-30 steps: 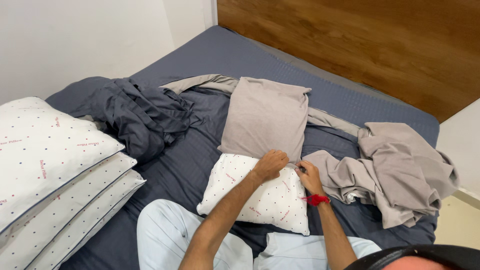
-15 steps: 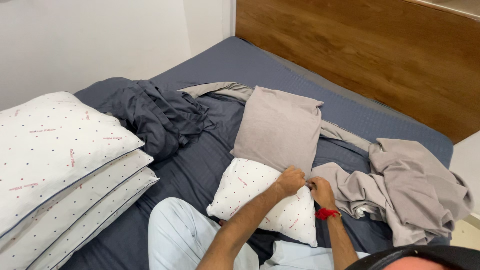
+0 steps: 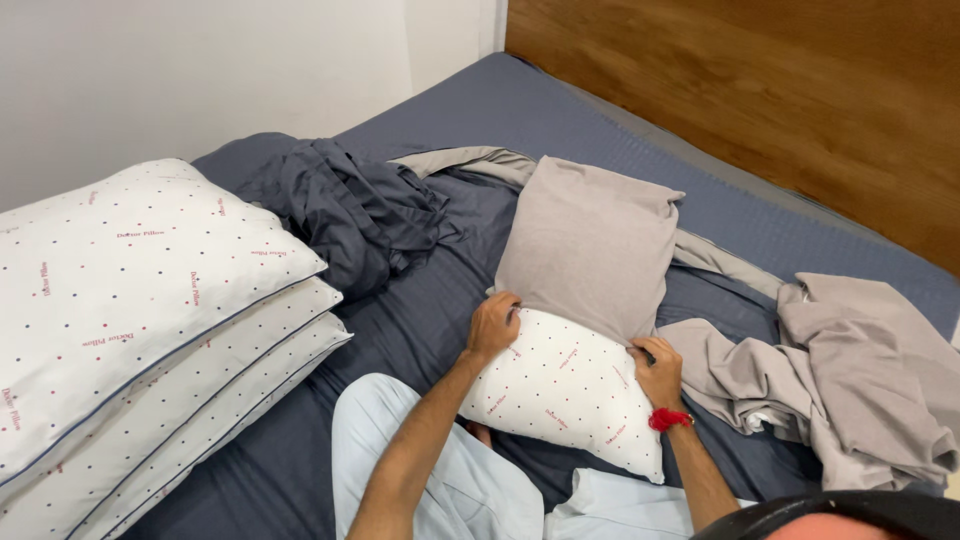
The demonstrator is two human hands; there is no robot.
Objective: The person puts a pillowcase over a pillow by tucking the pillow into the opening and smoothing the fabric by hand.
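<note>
**Both hands at the mouth of a half-covered pillow**

A white pillow with small red and blue dots (image 3: pixel 565 400) lies on the dark blue bedsheet (image 3: pixel 420 320) in front of the person's lap, its far end inside a plain taupe fabric pillowcase (image 3: pixel 590 245). The left hand (image 3: pixel 495 325), at 9 o'clock of the pillow, has its fingers curled shut on the pillowcase's open edge. The right hand (image 3: pixel 658 370), at 3 o'clock, pinches that same edge. A stack of three dotted white pillows (image 3: pixel 140 330) rests at 9 o'clock, crumpled taupe sheets (image 3: pixel 850 390) at 3 o'clock.

Both hands, left hand (image 3: pixel 495 325) and right hand (image 3: pixel 659 372), grasp the grey pillowcase (image 3: pixel 590 245) edge over the dotted pillow (image 3: pixel 565 400).
</note>
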